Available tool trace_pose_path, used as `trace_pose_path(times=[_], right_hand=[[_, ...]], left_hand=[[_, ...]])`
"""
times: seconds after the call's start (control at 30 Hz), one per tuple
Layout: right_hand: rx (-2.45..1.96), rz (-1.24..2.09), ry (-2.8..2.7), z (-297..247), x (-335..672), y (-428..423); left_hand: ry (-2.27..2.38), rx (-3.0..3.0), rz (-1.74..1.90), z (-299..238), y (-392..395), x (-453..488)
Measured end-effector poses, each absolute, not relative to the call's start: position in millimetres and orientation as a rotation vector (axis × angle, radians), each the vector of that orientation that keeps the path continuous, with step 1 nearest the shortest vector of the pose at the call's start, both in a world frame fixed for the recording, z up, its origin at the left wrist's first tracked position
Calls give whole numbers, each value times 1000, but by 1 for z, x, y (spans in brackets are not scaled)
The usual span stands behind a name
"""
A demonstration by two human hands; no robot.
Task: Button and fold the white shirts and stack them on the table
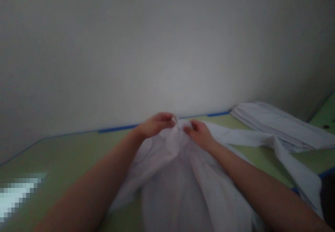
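A loose white cloth [180, 179] lies bunched on the green table [70, 158] in front of me. My left hand [157, 123] pinches its far edge with curled fingers. My right hand [200, 132] grips the same edge a little to the right, fingers closed. The two hands sit close together near the back of the table. Part of the cloth trails off to the right, toward the table's front edge.
A stack of folded white cloths [282, 127] lies at the back right of the table. A pale wall [157, 50] rises just behind the table, along a blue strip [117, 129]. A blurred bright patch [18, 193] shows at the lower left.
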State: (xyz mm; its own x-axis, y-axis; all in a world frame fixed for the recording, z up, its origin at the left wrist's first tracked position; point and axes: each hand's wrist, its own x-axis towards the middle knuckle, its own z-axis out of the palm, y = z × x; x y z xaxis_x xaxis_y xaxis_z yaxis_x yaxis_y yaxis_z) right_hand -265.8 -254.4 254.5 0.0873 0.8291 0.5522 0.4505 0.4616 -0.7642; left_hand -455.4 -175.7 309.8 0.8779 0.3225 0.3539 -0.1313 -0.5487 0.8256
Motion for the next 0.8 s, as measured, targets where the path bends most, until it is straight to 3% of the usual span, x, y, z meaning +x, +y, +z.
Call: trace_pose_path(times=[0.27,0.57,0.8], right_hand=[[-1156,261,-1762,257,-264,-260],[-1071,279,-1821,256,-263,-260],[-1085,193,-1814,254,-263,-261]], left_hand=[[268,2594,706,312,-197,-444],[381,2651,995,313,-195,-444],[307,2673,922,314,-195,-445]])
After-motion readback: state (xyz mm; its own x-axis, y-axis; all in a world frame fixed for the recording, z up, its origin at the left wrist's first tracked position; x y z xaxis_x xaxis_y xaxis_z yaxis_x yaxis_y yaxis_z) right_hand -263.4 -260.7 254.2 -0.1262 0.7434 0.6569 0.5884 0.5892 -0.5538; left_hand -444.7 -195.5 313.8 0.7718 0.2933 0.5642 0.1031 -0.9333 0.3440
